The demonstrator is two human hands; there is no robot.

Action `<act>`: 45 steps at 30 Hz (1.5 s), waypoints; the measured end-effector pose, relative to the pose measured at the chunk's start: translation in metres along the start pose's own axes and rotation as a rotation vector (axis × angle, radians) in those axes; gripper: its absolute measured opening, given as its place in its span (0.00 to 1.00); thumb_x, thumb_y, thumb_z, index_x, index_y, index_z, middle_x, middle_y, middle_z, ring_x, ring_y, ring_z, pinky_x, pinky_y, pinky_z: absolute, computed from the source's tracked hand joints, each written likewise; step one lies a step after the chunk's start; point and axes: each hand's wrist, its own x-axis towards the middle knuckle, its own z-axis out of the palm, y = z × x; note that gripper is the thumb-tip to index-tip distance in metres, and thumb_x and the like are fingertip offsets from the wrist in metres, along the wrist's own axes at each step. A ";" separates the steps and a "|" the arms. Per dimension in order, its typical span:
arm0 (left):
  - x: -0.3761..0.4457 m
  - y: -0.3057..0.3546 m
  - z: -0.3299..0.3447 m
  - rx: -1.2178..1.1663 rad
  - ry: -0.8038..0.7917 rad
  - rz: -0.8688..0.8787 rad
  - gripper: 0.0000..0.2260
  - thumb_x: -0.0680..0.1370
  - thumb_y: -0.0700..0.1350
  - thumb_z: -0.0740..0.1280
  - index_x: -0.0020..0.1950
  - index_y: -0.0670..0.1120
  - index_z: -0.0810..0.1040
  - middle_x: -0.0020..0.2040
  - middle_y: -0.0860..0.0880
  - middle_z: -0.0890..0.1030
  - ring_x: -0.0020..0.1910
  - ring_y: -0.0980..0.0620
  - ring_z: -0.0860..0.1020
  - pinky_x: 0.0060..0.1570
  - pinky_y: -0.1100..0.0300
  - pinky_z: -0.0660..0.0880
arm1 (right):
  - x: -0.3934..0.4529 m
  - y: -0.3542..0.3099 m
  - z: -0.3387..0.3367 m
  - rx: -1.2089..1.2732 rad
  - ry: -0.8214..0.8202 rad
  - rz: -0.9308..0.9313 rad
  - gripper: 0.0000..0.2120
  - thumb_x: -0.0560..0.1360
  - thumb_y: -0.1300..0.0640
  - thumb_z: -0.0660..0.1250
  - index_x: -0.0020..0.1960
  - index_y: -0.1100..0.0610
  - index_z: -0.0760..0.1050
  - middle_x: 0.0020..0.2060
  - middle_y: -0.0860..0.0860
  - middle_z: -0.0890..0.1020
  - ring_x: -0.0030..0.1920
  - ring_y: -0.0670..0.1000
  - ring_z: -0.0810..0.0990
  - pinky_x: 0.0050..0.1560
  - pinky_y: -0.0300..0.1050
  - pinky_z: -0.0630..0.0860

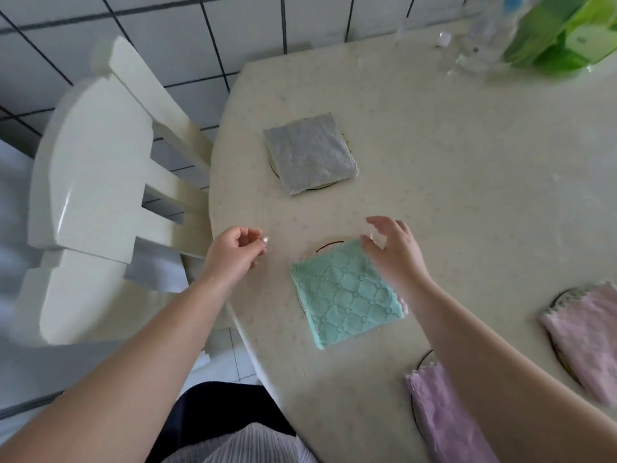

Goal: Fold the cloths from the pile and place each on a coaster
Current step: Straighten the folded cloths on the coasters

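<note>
A folded green cloth (347, 295) lies on a round coaster (329, 245) at the table (467, 162) edge. The right hand (395, 252) hovers over its far corner, fingers spread; the left hand (233, 255) (loosely curled, holding nothing) hangs beside it.

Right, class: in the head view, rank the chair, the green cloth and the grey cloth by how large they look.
1. chair, clearly largest.
2. green cloth.
3. grey cloth.
The cloths look close in size; green lies nearer the camera, so their order is unsure.
</note>
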 end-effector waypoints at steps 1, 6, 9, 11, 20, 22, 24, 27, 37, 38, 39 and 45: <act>0.010 0.003 -0.001 -0.016 0.008 -0.010 0.04 0.76 0.41 0.67 0.44 0.49 0.75 0.41 0.50 0.79 0.42 0.54 0.79 0.39 0.61 0.76 | 0.009 -0.004 0.002 -0.012 -0.005 0.003 0.17 0.76 0.50 0.62 0.65 0.47 0.70 0.62 0.49 0.71 0.60 0.50 0.73 0.52 0.38 0.67; 0.083 0.038 0.003 -0.178 0.077 -0.046 0.08 0.76 0.37 0.67 0.40 0.49 0.74 0.41 0.47 0.79 0.36 0.54 0.78 0.36 0.63 0.74 | 0.061 -0.029 0.009 0.013 0.015 0.095 0.21 0.75 0.50 0.63 0.67 0.50 0.69 0.63 0.51 0.71 0.61 0.50 0.73 0.60 0.44 0.69; 0.126 0.062 0.008 -0.196 0.115 -0.014 0.08 0.76 0.37 0.66 0.40 0.49 0.74 0.38 0.49 0.78 0.35 0.53 0.77 0.37 0.59 0.73 | 0.092 -0.042 0.014 0.183 0.053 0.204 0.22 0.75 0.52 0.64 0.68 0.52 0.68 0.58 0.50 0.75 0.54 0.48 0.77 0.57 0.44 0.73; 0.146 0.074 0.012 -0.153 0.133 0.012 0.04 0.76 0.39 0.67 0.44 0.48 0.75 0.38 0.50 0.78 0.34 0.55 0.77 0.33 0.64 0.75 | 0.108 -0.047 0.015 0.259 0.070 0.266 0.21 0.74 0.51 0.64 0.66 0.51 0.70 0.50 0.47 0.78 0.49 0.49 0.78 0.51 0.45 0.76; 0.186 0.087 0.019 0.253 0.081 0.136 0.03 0.72 0.45 0.72 0.43 0.48 0.80 0.36 0.51 0.79 0.33 0.55 0.74 0.39 0.62 0.70 | 0.130 -0.049 0.019 0.211 0.103 0.279 0.13 0.75 0.51 0.64 0.59 0.51 0.75 0.45 0.47 0.80 0.43 0.48 0.77 0.36 0.38 0.70; 0.187 0.088 0.020 0.282 0.096 0.159 0.02 0.72 0.44 0.71 0.42 0.48 0.79 0.37 0.51 0.79 0.37 0.54 0.74 0.38 0.62 0.69 | 0.131 -0.049 0.019 0.217 0.115 0.270 0.13 0.75 0.52 0.65 0.59 0.51 0.76 0.43 0.47 0.78 0.43 0.47 0.76 0.41 0.39 0.69; 0.187 0.088 0.021 0.279 0.124 0.175 0.01 0.72 0.43 0.70 0.42 0.47 0.79 0.36 0.52 0.78 0.38 0.53 0.74 0.37 0.62 0.68 | 0.133 -0.050 0.022 0.241 0.128 0.261 0.12 0.75 0.53 0.65 0.58 0.52 0.76 0.43 0.46 0.79 0.41 0.46 0.76 0.41 0.38 0.70; 0.186 0.088 0.022 0.227 0.173 0.194 0.00 0.73 0.42 0.68 0.43 0.46 0.79 0.36 0.53 0.78 0.39 0.53 0.75 0.37 0.63 0.68 | 0.134 -0.052 0.026 0.282 0.152 0.216 0.11 0.75 0.55 0.65 0.57 0.51 0.76 0.43 0.46 0.80 0.36 0.41 0.74 0.32 0.26 0.67; 0.168 0.088 0.033 0.597 0.236 0.630 0.19 0.73 0.41 0.61 0.64 0.44 0.73 0.64 0.42 0.73 0.63 0.46 0.72 0.62 0.56 0.66 | 0.122 -0.054 0.029 0.101 0.235 0.061 0.25 0.74 0.54 0.67 0.70 0.50 0.66 0.59 0.53 0.72 0.57 0.51 0.72 0.59 0.46 0.69; 0.160 0.085 0.042 0.685 0.166 0.759 0.21 0.74 0.42 0.59 0.66 0.43 0.72 0.67 0.41 0.71 0.67 0.43 0.68 0.66 0.51 0.64 | 0.116 -0.053 0.030 -0.022 0.237 -0.056 0.27 0.73 0.53 0.66 0.71 0.50 0.64 0.64 0.56 0.69 0.64 0.54 0.68 0.64 0.50 0.66; 0.154 0.080 0.053 0.788 0.077 0.839 0.21 0.75 0.45 0.57 0.68 0.44 0.70 0.70 0.41 0.68 0.70 0.42 0.65 0.68 0.46 0.61 | 0.110 -0.050 0.032 -0.156 0.216 -0.175 0.29 0.73 0.52 0.66 0.72 0.51 0.63 0.68 0.58 0.66 0.68 0.57 0.65 0.67 0.54 0.62; 0.138 0.060 0.086 1.250 -0.122 0.740 0.31 0.77 0.61 0.47 0.74 0.45 0.62 0.75 0.40 0.59 0.74 0.39 0.57 0.70 0.37 0.50 | 0.087 -0.038 0.033 -0.492 -0.073 -0.248 0.32 0.76 0.41 0.59 0.75 0.50 0.54 0.77 0.52 0.51 0.76 0.53 0.45 0.73 0.61 0.42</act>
